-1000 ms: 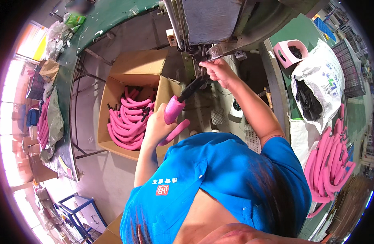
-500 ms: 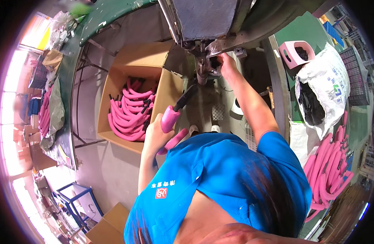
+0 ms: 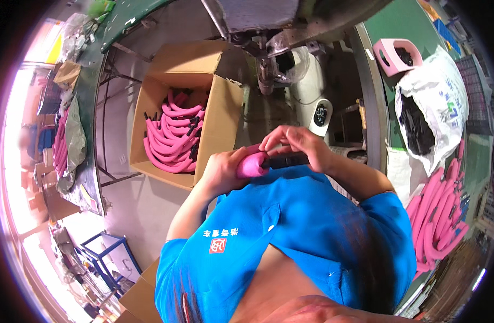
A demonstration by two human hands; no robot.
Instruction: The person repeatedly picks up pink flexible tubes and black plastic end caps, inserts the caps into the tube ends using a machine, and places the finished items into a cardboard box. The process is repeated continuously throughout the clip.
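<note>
My left hand (image 3: 224,171) is closed round a pink foam-covered tube (image 3: 252,166), held just in front of my blue shirt. A black end piece (image 3: 283,161) sticks out of the foam toward the right. Over that end, my right hand (image 3: 303,146) has its fingers bent inward, with the fingertips at the tube's far side. Whatever they pinch there is too small or hidden to name. Ahead of both hands stands a machine with a vertical metal post (image 3: 265,75).
An open cardboard box (image 3: 228,118) with many pink curved tubes stands on the floor ahead left. On the right-hand green bench (image 3: 384,27) are a pink bin (image 3: 385,58), a white sack (image 3: 438,91) of black parts and a pile of pink tubes (image 3: 438,215).
My right hand has come back from the machine to the tube. My left hand has drawn the tube in toward my body, turning its black end from forward to the right.
</note>
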